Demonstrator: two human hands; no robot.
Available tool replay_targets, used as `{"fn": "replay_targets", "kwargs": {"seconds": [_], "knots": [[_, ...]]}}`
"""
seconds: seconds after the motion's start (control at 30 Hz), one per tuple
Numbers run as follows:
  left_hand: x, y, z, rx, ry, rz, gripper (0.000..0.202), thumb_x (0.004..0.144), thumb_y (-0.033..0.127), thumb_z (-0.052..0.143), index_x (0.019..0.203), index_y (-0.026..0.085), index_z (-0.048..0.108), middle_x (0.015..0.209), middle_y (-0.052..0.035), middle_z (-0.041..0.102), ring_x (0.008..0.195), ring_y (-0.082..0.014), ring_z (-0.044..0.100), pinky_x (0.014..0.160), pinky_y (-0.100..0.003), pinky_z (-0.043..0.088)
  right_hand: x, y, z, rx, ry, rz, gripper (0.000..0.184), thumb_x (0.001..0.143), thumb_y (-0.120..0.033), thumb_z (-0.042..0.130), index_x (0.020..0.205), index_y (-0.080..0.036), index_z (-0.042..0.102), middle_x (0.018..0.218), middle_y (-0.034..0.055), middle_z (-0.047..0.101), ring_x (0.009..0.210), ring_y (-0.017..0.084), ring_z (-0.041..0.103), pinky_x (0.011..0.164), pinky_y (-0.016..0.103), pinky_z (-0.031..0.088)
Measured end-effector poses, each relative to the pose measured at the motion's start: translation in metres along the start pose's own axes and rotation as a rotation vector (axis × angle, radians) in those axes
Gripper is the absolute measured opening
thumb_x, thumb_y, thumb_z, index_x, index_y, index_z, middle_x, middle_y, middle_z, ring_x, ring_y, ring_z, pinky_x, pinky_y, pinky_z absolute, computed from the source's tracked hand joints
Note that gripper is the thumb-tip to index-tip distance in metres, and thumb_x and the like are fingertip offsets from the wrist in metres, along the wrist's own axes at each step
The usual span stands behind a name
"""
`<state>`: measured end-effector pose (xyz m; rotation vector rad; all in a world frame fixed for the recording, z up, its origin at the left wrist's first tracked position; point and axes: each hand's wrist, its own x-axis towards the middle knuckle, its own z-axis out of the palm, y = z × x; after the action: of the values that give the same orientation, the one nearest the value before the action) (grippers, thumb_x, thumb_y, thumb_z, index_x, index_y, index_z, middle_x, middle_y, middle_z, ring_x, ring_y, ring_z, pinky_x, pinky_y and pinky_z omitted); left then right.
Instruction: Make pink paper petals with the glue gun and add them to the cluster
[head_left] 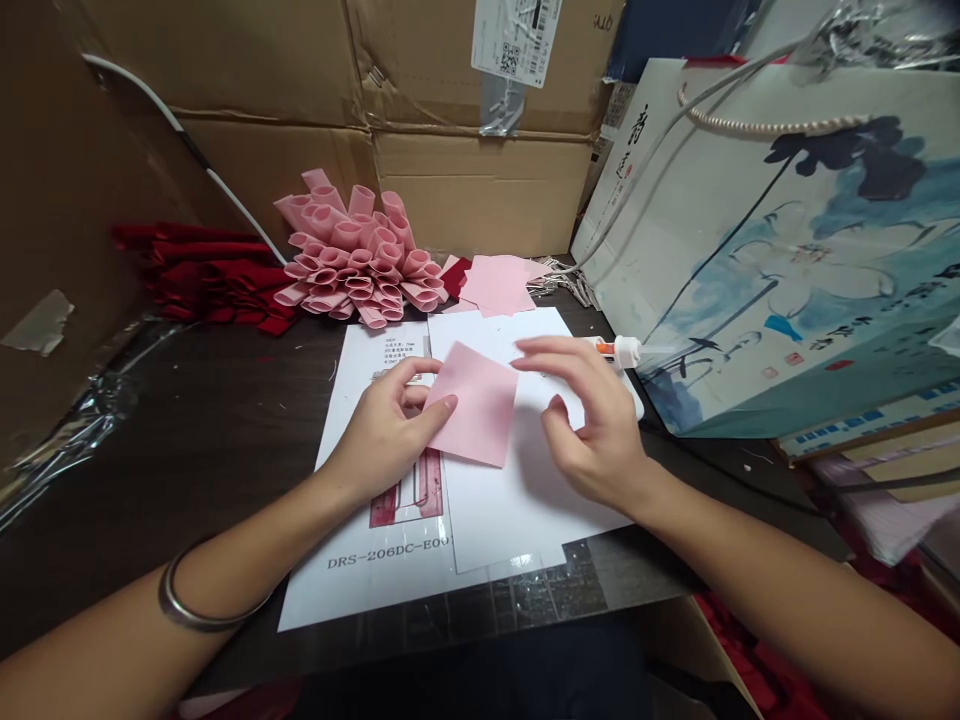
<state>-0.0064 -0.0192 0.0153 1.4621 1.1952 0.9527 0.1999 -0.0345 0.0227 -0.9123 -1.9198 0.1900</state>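
A flat pink square (478,408), of felt or paper, is pinched at its left edge by my left hand (390,425), thumb on top and fingers beneath. It is held above white paper sheets (487,520) on the dark table. Just right of the square, my right hand (592,420) hovers with its fingers apart and nothing between them. Beyond that hand lies a bottle or glue tool with a white cap (626,351) and an orange part, partly hidden by the hand. More flat pink pieces (499,284) lie at the back, with a dark red one (455,277) beside them.
A pile of rolled pink tubes (360,250) stands at the back left, next to folded dark red pieces (210,275). Cardboard boxes (480,190) wall the back. A large printed bag (787,250) stands right, with a cable (667,150) hanging before it. Metal clips (566,280) lie behind.
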Motion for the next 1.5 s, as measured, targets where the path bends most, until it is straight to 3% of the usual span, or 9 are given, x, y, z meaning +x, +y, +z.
{"fn": "replay_targets", "kwargs": {"seconds": [0.1, 0.27, 0.5, 0.73, 0.87, 1.03, 1.2, 1.33, 1.5], "knots": [[-0.001, -0.004, 0.000, 0.177, 0.016, 0.035, 0.042, 0.083, 0.035, 0.067, 0.119, 0.018, 0.056, 0.074, -0.0029, 0.071, 0.058, -0.0169, 0.060, 0.052, -0.026, 0.044, -0.003, 0.000, 0.004, -0.030, -0.234, -0.027, 0.030, 0.085, -0.010, 0.050, 0.110, -0.018, 0.064, 0.109, 0.0083, 0.071, 0.102, 0.024, 0.065, 0.093, 0.044, 0.050], [-0.001, -0.005, -0.001, 0.450, 0.025, 0.183, 0.035, 0.084, 0.028, 0.060, 0.118, 0.019, 0.057, 0.063, 0.0034, 0.056, 0.056, -0.0153, 0.050, 0.060, -0.029, 0.041, -0.015, 0.005, 0.016, -0.179, -0.545, -0.067, 0.032, 0.094, -0.030, 0.052, 0.119, -0.014, 0.064, 0.126, 0.0110, 0.066, 0.119, 0.030, 0.057, 0.106, 0.053, 0.039], [0.000, -0.005, 0.001, 0.533, -0.036, 0.228, 0.032, 0.082, 0.025, 0.060, 0.113, 0.020, 0.058, 0.067, 0.0036, 0.052, 0.060, -0.0155, 0.050, 0.063, -0.029, 0.040, -0.017, 0.007, 0.016, -0.168, -0.531, -0.057, 0.018, 0.091, -0.028, 0.057, 0.093, -0.018, 0.071, 0.108, 0.0077, 0.073, 0.113, 0.027, 0.061, 0.112, 0.053, 0.032], [0.003, -0.005, -0.002, 0.516, -0.212, 0.370, 0.031, 0.099, 0.029, 0.036, 0.096, 0.021, 0.066, 0.097, -0.0038, 0.069, 0.093, -0.0221, 0.059, 0.087, -0.037, 0.042, -0.014, 0.012, 0.013, -0.091, -0.573, -0.099, 0.019, 0.091, -0.022, 0.054, 0.100, -0.016, 0.070, 0.113, 0.0103, 0.071, 0.116, 0.026, 0.060, 0.103, 0.046, 0.045], [0.004, -0.007, -0.004, 0.560, -0.246, 0.398, 0.028, 0.098, 0.025, 0.039, 0.115, 0.023, 0.060, 0.114, -0.0050, 0.066, 0.105, -0.0232, 0.058, 0.093, -0.038, 0.040, -0.014, 0.012, 0.010, -0.066, -0.601, -0.114, 0.023, 0.093, -0.018, 0.050, 0.099, -0.015, 0.072, 0.106, 0.0094, 0.073, 0.119, 0.026, 0.059, 0.102, 0.042, 0.047], [0.005, -0.007, -0.004, 0.605, -0.216, 0.371, 0.021, 0.090, 0.025, 0.054, 0.110, 0.020, 0.056, 0.101, -0.0070, 0.064, 0.090, -0.0233, 0.060, 0.081, -0.037, 0.046, -0.013, 0.017, 0.006, -0.080, -0.563, -0.132, 0.022, 0.091, -0.016, 0.052, 0.101, -0.016, 0.072, 0.107, 0.0068, 0.074, 0.116, 0.027, 0.061, 0.104, 0.047, 0.046], [0.007, -0.007, -0.007, 0.735, -0.245, 0.595, 0.010, 0.088, 0.021, 0.058, 0.086, 0.019, 0.068, 0.083, -0.0052, 0.067, 0.092, -0.0244, 0.057, 0.080, -0.036, 0.046, -0.012, 0.017, 0.003, -0.134, -0.542, -0.096, 0.022, 0.093, -0.024, 0.054, 0.101, -0.014, 0.071, 0.111, 0.0117, 0.072, 0.111, 0.027, 0.064, 0.101, 0.047, 0.047], [0.006, -0.008, -0.007, 0.809, -0.241, 0.719, 0.016, 0.091, 0.019, 0.056, 0.094, 0.019, 0.072, 0.092, -0.0047, 0.073, 0.102, -0.0248, 0.060, 0.089, -0.039, 0.045, -0.012, 0.015, 0.002, -0.221, -0.585, -0.041, 0.033, 0.094, -0.034, 0.054, 0.111, -0.010, 0.068, 0.120, 0.0159, 0.067, 0.116, 0.029, 0.060, 0.102, 0.045, 0.046], [0.005, -0.011, -0.005, 0.843, -0.244, 0.733, 0.020, 0.094, 0.021, 0.052, 0.105, 0.016, 0.068, 0.109, -0.0080, 0.071, 0.103, -0.0230, 0.064, 0.097, -0.041, 0.044, -0.014, 0.017, 0.003, -0.270, -0.633, -0.047, 0.036, 0.096, -0.027, 0.047, 0.126, -0.011, 0.061, 0.131, 0.0127, 0.062, 0.129, 0.030, 0.050, 0.110, 0.049, 0.037]]}}
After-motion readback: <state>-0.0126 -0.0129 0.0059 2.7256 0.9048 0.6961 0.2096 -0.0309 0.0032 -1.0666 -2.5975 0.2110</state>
